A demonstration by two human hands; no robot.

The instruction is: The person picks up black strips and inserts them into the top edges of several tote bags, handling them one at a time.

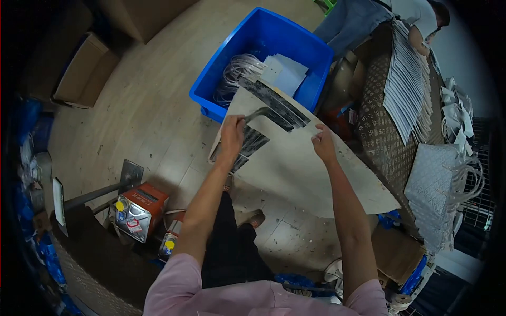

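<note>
My left hand [232, 138] is closed on one end of a dark curved strip [258, 112], over the left part of a pale board [311, 174]. Black, worn-looking bands [279, 108] lie across the board's upper edge, and more dark bands [252, 145] show beside my left hand. Above the board's right part is my right hand [324, 145], its fingers curled in; whatever they may hold is too small to make out.
Beyond the board stands a blue bin [213, 68] with coiled clear strips [242, 68] and white sheets [284, 73]. Red-and-silver cans [139, 210] stand lower left. At right are a patterned covered surface [377, 113], stacked white pieces [406, 84], a white bag [432, 184] and another person [421, 23].
</note>
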